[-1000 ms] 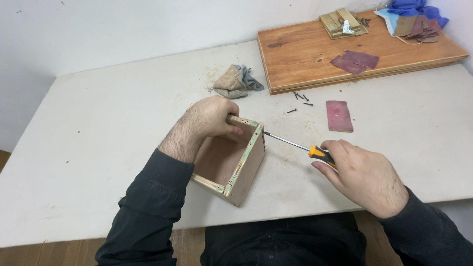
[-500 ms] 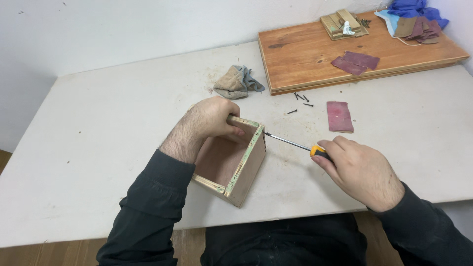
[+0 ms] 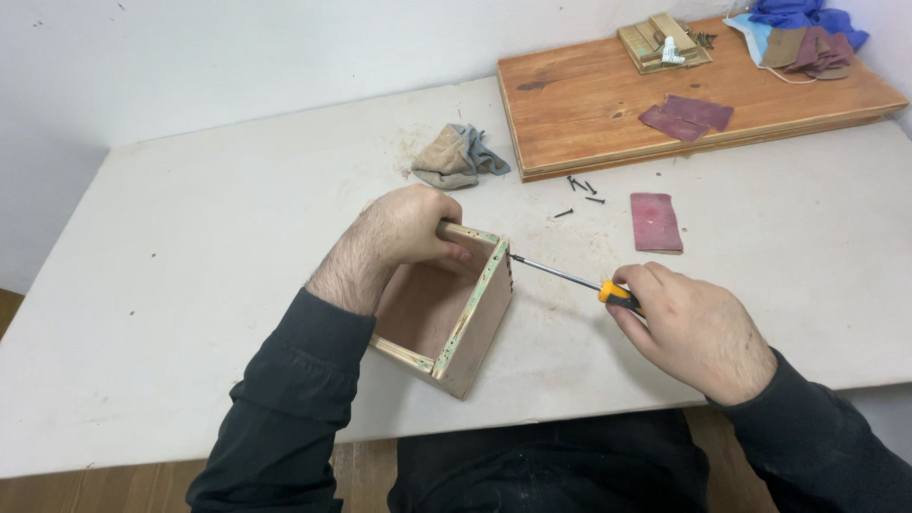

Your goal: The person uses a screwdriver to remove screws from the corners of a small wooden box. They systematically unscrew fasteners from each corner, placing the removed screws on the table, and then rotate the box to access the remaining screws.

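A small open wooden box sits near the middle of the white tabletop, its open side facing up and one corner turned toward the near edge. The left hand comes down over the far-left wall of the box, its grip curled tight around the top rim, the fingers wrapped over the edge and reaching inside. The right hand lies to the right of the box and well clear of it, its grip pressed together around the orange-and-black handle of a screwdriver. The thin metal shaft runs leftward and slightly away from the person, and its tip meets the far-right corner of the box, just beside a row of small dark marks on the outer face. Beyond the shaft, a few loose dark screws lie scattered on the tabletop, with a reddish sheet of sandpaper just to their right. A crumpled grey-and-tan rag rests further back, left of a wooden board that carries more sandpaper pieces, small wood offcuts and blue cloth at the far right.
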